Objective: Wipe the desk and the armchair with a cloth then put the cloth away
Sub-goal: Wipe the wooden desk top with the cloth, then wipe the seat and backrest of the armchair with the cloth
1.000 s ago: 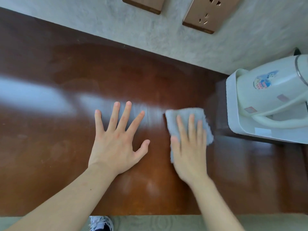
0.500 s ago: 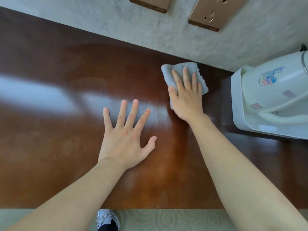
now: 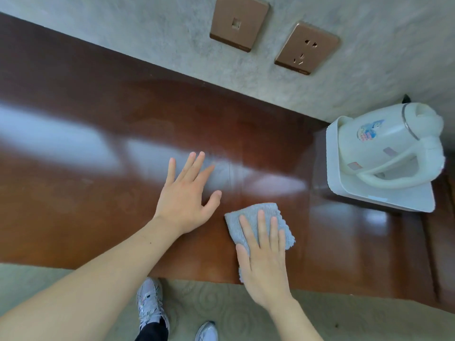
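Currently the right hand [image 3: 264, 264] is pressing flat, fingers extended, on the cloth [image 3: 258, 225] at the desk's [image 3: 98, 193] near edge, its heel overhanging the carpet [image 3: 221, 313]. The left hand [image 3: 187, 195] is resting open, fingers spread, just beside it. Bare wood is lying open leftward (kettle [image 3: 389, 148] and tray [image 3: 384, 200] are bounding the right). Half a second ago the cloth was at the wall [image 3: 147, 40].

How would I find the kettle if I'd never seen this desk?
Look along the brown desk to its right end by the wall. A white tray sits there, and the kettle stands on it. It is the only white jug, with a colourful sticker.
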Available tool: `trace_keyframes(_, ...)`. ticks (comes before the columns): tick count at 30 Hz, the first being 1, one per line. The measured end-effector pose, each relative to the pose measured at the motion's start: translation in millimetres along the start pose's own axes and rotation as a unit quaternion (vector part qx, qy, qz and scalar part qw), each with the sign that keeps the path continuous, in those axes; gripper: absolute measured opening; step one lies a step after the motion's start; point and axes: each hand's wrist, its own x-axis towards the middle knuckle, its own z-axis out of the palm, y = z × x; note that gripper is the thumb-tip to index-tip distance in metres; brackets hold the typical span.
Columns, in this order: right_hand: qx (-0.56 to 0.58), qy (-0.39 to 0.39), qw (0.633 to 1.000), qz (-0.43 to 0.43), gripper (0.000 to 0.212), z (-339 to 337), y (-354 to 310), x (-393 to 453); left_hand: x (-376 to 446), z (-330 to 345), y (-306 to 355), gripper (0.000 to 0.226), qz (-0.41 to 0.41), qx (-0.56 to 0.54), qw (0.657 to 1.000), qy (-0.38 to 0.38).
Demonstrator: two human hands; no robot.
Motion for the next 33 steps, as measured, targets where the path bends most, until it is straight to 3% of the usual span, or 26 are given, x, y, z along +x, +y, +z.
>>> trace_keyframes(6, -0.007, 0.034, 0.999, 0.005, 0.056, -31.1, -29.7, 143.0, -57.0, -2.8, -30.7, 0.080, -0.037, 0.112, 0.992, 0.035)
trace_keyframes(9, -0.028, 0.048, 0.998, -0.032, 0.056, -30.2, -38.1, 159.8, -89.7, 9.9, -33.5, 0.082, -0.076, 0.141, 0.986, 0.049)
trace_keyframes(13, -0.035, 0.080, 0.986, -0.145, 0.057, -4.2, -24.0, 91.1, -107.7, 30.1, -20.7, 0.088, -0.120, 0.158, 0.979, 0.048)
trace_keyframes(19, -0.006, 0.057, 0.970, -0.236, 0.053, 34.4, 10.7, -30.9, -120.4, 37.8, 5.4, 0.089, -0.158, 0.122, 0.979, 0.035)
trace_keyframes(21, 0.073, 0.035, 0.966, -0.247, 0.050, 32.7, 19.3, -49.9, -135.4, 38.0, 18.3, 0.085, -0.160, 0.101, 0.982, 0.023)
trace_keyframes(23, 0.231, -0.016, 0.953, -0.197, 0.044, 20.2, 19.9, -59.2, -156.8, 37.8, 32.2, 0.078, -0.161, 0.073, 0.984, 0.016)
trace_keyframes(24, 0.320, -0.050, 0.937, -0.132, 0.039, 9.2, 16.8, -62.0, -169.1, 36.7, 39.4, 0.076, -0.161, 0.061, 0.985, 0.014)
trace_keyframes(27, 0.551, -0.091, 0.829, 0.024, 0.027, -30.3, -0.6, -67.2, -211.5, 28.9, 60.3, 0.077, -0.172, 0.051, 0.984, 0.019)
trace_keyframes(31, 0.726, -0.180, 0.659, 0.076, 0.034, -55.5, -27.2, -85.0, -281.0, 8.7, 78.2, 0.083, -0.214, 0.037, 0.975, 0.042)
trace_keyframes(33, 0.752, -0.262, 0.599, 0.079, 0.038, -62.2, -49.7, -106.3, -320.3, -1.3, 82.3, 0.084, -0.246, 0.024, 0.967, 0.059)
